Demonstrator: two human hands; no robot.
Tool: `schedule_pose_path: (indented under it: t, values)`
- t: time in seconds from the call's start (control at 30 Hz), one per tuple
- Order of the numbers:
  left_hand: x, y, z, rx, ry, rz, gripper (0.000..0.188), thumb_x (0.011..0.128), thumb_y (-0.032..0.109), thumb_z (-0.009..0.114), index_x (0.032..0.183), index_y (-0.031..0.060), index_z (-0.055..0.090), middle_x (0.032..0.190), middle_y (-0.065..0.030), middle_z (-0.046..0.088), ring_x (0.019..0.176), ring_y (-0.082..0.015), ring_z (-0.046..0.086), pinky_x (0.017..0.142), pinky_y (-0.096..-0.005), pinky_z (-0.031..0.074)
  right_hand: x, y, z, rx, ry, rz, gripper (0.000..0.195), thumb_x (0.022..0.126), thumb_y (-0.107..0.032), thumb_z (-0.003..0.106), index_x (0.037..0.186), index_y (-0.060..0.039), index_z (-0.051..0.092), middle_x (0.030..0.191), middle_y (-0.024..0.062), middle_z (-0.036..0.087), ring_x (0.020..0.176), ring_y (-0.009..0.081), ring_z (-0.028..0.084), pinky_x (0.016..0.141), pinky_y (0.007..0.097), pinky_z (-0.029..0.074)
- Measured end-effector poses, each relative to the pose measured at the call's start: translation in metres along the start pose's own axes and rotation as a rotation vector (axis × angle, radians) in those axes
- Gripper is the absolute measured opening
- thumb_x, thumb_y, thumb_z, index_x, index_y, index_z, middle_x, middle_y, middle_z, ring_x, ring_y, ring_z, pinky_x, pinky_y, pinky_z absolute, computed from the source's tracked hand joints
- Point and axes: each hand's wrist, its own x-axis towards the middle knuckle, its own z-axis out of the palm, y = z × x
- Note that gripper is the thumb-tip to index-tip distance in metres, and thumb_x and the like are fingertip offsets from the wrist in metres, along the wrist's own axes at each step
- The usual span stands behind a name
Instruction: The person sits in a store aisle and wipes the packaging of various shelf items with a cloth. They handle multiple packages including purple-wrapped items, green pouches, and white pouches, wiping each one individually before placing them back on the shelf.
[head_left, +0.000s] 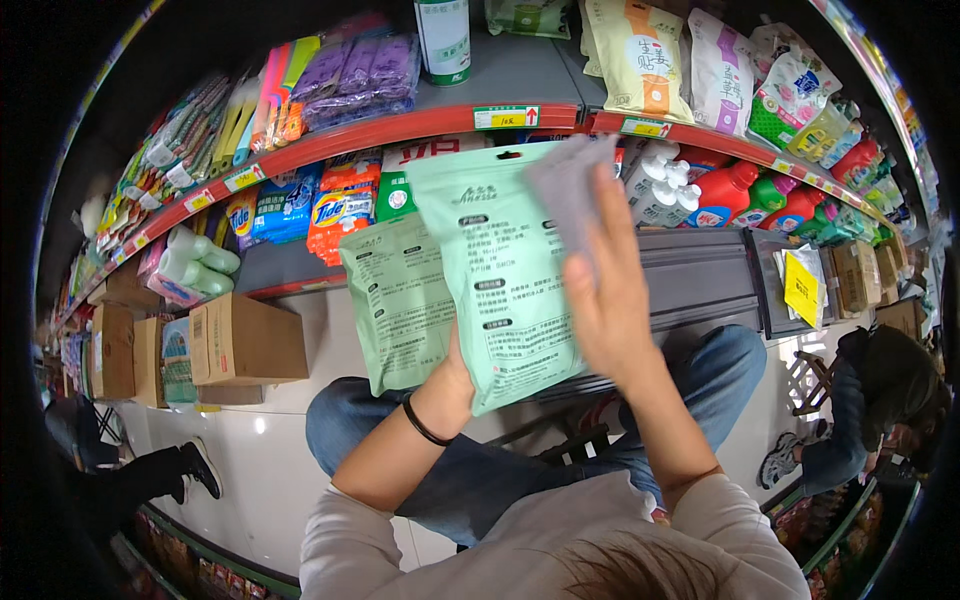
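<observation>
Two light green plastic pouches with dark printing are before me, one partly behind the other. My left hand, with a black band at the wrist, is mostly hidden behind the front pouch and supports it. The rear pouch leans out to the left, and the fingers around it are hidden. My right hand presses a grey cloth against the upper right of the front pouch. Cloth and fingertips are slightly blurred.
A red-edged shelf holds purple packs, a white-and-green canister and pouches. Detergent bags and bottles fill the level below. Cardboard boxes stand on the floor at left. A person sits at right; another person's leg shows at left.
</observation>
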Motion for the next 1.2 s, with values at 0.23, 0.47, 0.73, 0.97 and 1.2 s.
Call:
schedule_pose_path:
  t: [0.23, 0.47, 0.73, 0.97, 1.2]
  values:
    - [0.005, 0.001, -0.001, -0.092, -0.058, -0.057, 0.062, 0.102, 0.046, 0.034, 0.145, 0.0016, 0.039, 0.143, -0.0187, 0.047, 0.126, -0.0360, 0.052, 0.106, -0.0519, 0.043, -0.035, -0.041, 0.013, -0.268, -0.289, -0.313, 0.046, 0.093, -0.037, 0.049, 0.138, -0.0254, 0.056, 0.153, 0.0126, 0.037, 0.142, 0.0427, 0.027, 0.114, 0.0564, 0.017]
    - [0.000, -0.016, -0.008, -0.194, -0.073, -0.081, 0.062, 0.102, 0.047, 0.034, 0.144, 0.0017, 0.040, 0.143, -0.0184, 0.047, 0.126, -0.0353, 0.052, 0.106, -0.0515, 0.043, 0.018, -0.011, -0.001, -0.138, -0.067, 0.152, 0.045, 0.100, -0.031, 0.043, 0.136, -0.0067, 0.054, 0.143, 0.0201, 0.048, 0.135, 0.0377, 0.041, 0.112, 0.0480, 0.027]
    - [-0.006, 0.003, -0.006, 0.267, -0.026, 0.117, 0.059, 0.104, 0.043, 0.033, 0.150, 0.0061, 0.029, 0.150, -0.0153, 0.039, 0.135, -0.0308, 0.043, 0.113, -0.0453, 0.036, -0.054, -0.033, 0.003, -0.085, -0.264, -0.174, 0.051, 0.084, -0.010, 0.059, 0.133, 0.0015, 0.054, 0.147, 0.0187, 0.045, 0.141, 0.0360, 0.034, 0.114, 0.0455, 0.029]
    - [0.009, 0.042, 0.026, 0.365, -0.148, 0.231, 0.070, 0.101, 0.052, 0.034, 0.153, 0.0070, 0.023, 0.155, -0.0183, 0.030, 0.140, -0.0329, 0.035, 0.115, -0.0484, 0.031, -0.120, -0.011, -0.002, 0.137, -0.187, 0.242, 0.023, 0.089, -0.002, 0.060, 0.111, 0.0035, 0.061, 0.131, 0.0211, 0.057, 0.121, 0.0342, 0.056, 0.100, 0.0405, 0.045]
    - [0.006, 0.030, -0.005, 0.214, 0.149, 0.134, 0.073, 0.098, 0.055, 0.038, 0.152, 0.0074, 0.025, 0.153, -0.0208, 0.033, 0.139, -0.0367, 0.037, 0.112, -0.0518, 0.035, -0.122, 0.005, -0.037, 0.340, -0.048, 0.426, 0.045, 0.087, -0.023, 0.073, 0.121, -0.0003, 0.054, 0.124, 0.0185, 0.060, 0.088, 0.0189, 0.065, 0.068, 0.0260, 0.051]
